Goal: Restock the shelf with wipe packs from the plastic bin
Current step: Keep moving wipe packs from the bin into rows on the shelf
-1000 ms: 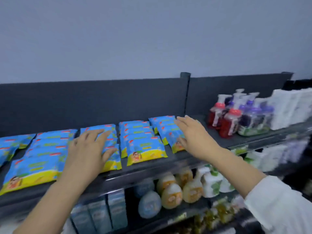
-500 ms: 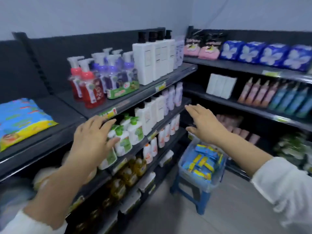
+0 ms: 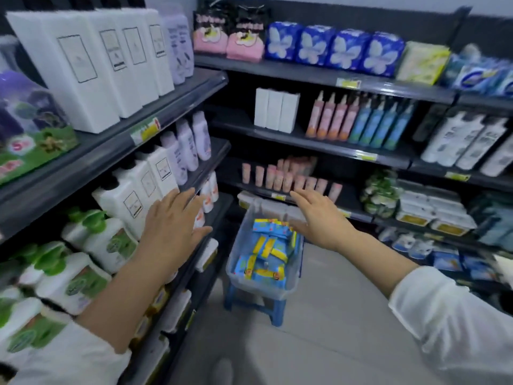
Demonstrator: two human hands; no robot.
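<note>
the wipe packs (image 3: 266, 254), blue with yellow bands, lie in a loose heap inside the clear plastic bin (image 3: 258, 287). the bin stands on a small blue stool (image 3: 273, 309), and the stool stands on the grey floor (image 3: 319, 315) in the corner where two shelf units meet.

the right hand (image 3: 322, 220) is in the air by the far right corner of the bin, palm down, fingers straight and spread wide, and it holds nothing. if its thumb touches the rim, i cannot tell. the left hand (image 3: 172, 226) is also flat and wide with spread fingers, and it holds nothing; it is in front of the left shelf unit, left of the bin and apart from it. both arms wear white sleeves (image 3: 458, 323) pushed up from the wrists.

behind the left hand stand white bottles (image 3: 133, 195) and, lower, bottles with green caps (image 3: 91, 243). a row of lilac bottles (image 3: 188, 145) is just beyond them. on the back unit, pink tubes (image 3: 280, 176) stand on the shelf above the bin, pink spray bottles (image 3: 333, 118) and blue spray bottles (image 3: 380, 126) are one shelf higher, and blue packs with a white butterfly (image 3: 333, 48) fill the top shelf.
</note>
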